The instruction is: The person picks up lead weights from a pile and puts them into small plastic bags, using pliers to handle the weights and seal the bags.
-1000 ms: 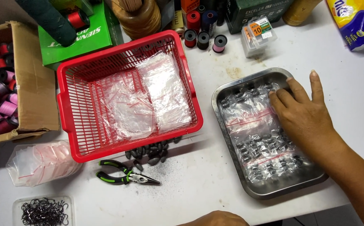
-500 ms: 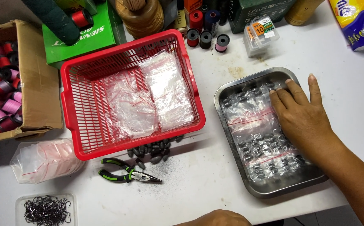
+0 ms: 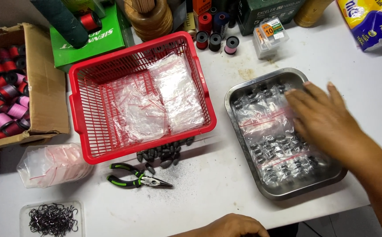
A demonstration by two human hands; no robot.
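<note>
My right hand [image 3: 322, 116] hovers flat over the steel tray [image 3: 243, 134] on the right, fingers spread, blurred by motion, holding nothing. The tray holds clear zip bags of small dark sinkers [image 3: 274, 145]. My left hand [image 3: 230, 226] shows only as knuckles at the bottom edge, fingers curled; whether it holds anything is hidden. A red plastic basket [image 3: 83, 127] in the middle holds empty clear zip bags [image 3: 160, 103]. Loose dark sinkers [image 3: 164, 154] lie in a pile just below the basket.
Green-handled pliers [image 3: 136, 180] lie below the basket. A stack of zip bags [image 3: 55, 164] and a box of hooks [image 3: 52, 218] sit at lower left. A cardboard box of thread spools [image 3: 6, 101] stands left; spools, boxes and a wooden stand line the back.
My right hand has lifted off the bags in the tray and shifted slightly toward me, now blurred. The view has drifted a little to the right.
</note>
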